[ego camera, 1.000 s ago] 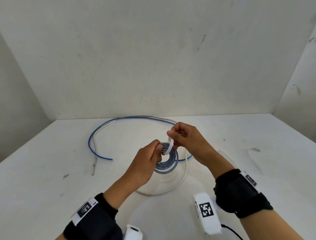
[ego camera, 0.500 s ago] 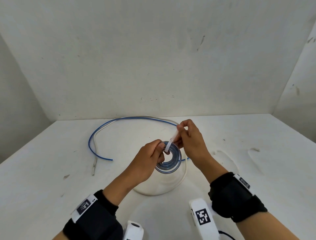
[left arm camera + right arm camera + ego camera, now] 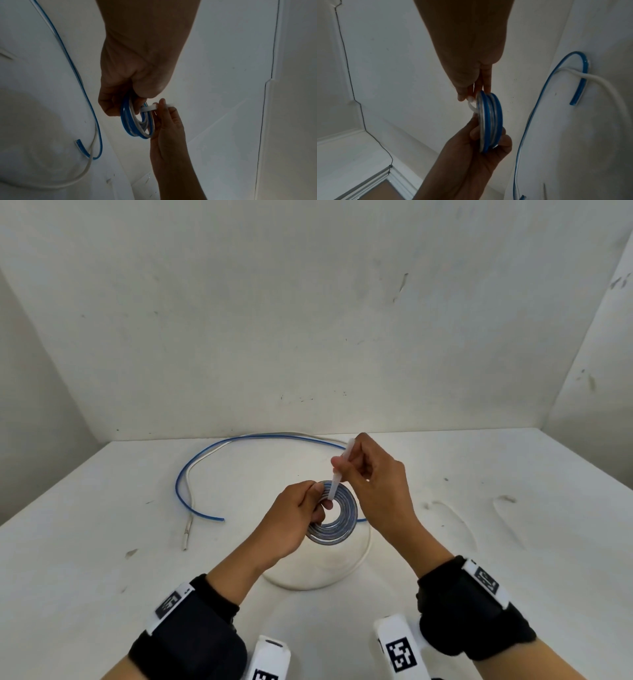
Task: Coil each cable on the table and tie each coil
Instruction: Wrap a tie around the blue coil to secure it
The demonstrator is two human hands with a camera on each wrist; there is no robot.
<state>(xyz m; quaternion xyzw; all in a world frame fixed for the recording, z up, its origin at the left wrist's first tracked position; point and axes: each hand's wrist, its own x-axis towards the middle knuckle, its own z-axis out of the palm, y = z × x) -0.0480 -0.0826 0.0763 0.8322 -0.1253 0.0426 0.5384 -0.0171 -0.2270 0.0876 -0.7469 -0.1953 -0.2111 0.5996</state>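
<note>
Two hands hold a small cable coil above the table, close together.

The left hand (image 3: 291,517) grips the blue-and-white coil (image 3: 337,522) at its left rim; the right hand (image 3: 371,474) pinches a white tie strip (image 3: 337,474) that passes through the coil's hole; a loose blue cable (image 3: 191,474) and a white cable (image 3: 363,556) lie on the white table (image 3: 85,559) behind and under the hands.

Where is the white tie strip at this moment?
In the head view, the white tie strip is at the centre, above the table; the right hand pinches it, and it passes over the blue-and-white coil held by the left hand.
</note>
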